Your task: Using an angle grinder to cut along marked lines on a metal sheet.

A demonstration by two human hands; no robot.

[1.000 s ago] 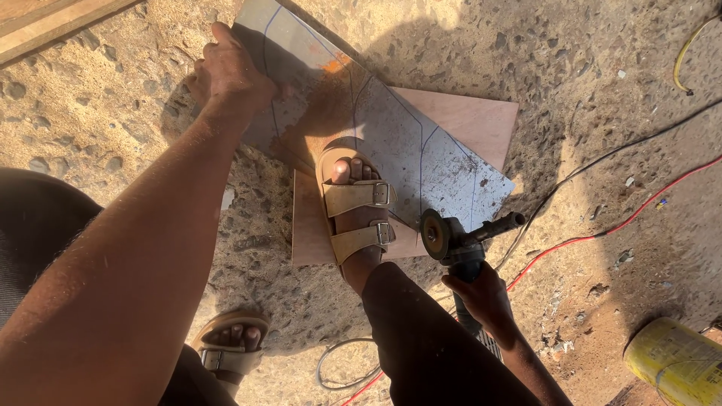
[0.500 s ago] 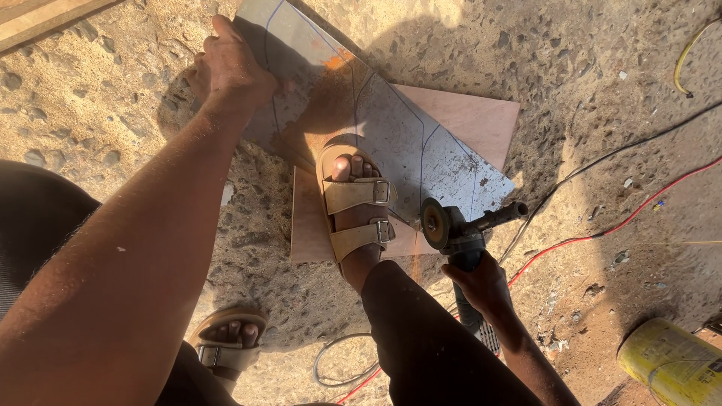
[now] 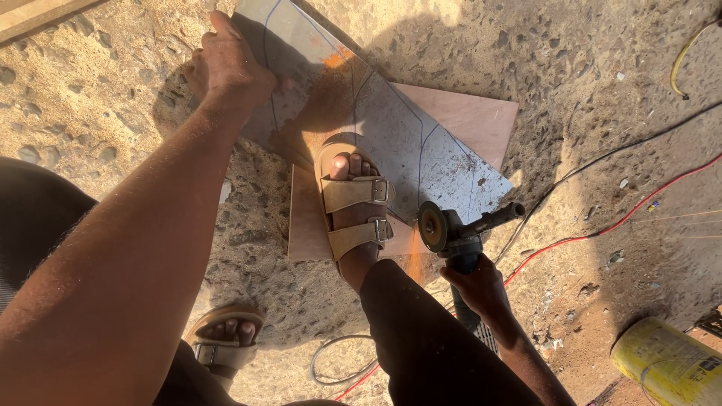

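Seen from above on rough concrete ground (image 3: 602, 90): left hand (image 3: 229, 64) gripping the upper edge of a grey metal sheet (image 3: 406, 143) marked with blue lines, sandalled foot (image 3: 353, 203) pinning it over a plywood board (image 3: 474, 120); right hand (image 3: 477, 286) clasping an angle grinder (image 3: 451, 229), disc at the sheet's lower edge, red cable (image 3: 624, 218) trailing right.

The flat grey metal sheet (image 3: 391, 143), marked with thin blue curved lines, lies on the ground and runs diagonally from 11 o'clock towards 4 o'clock. An orange patch shows near its upper part. Its lower right edge is sunlit. The dark handheld angle grinder (image 3: 455, 237) with a round disc sits at the sheet's 5 o'clock edge, disc facing left, side handle pointing towards 2 o'clock.
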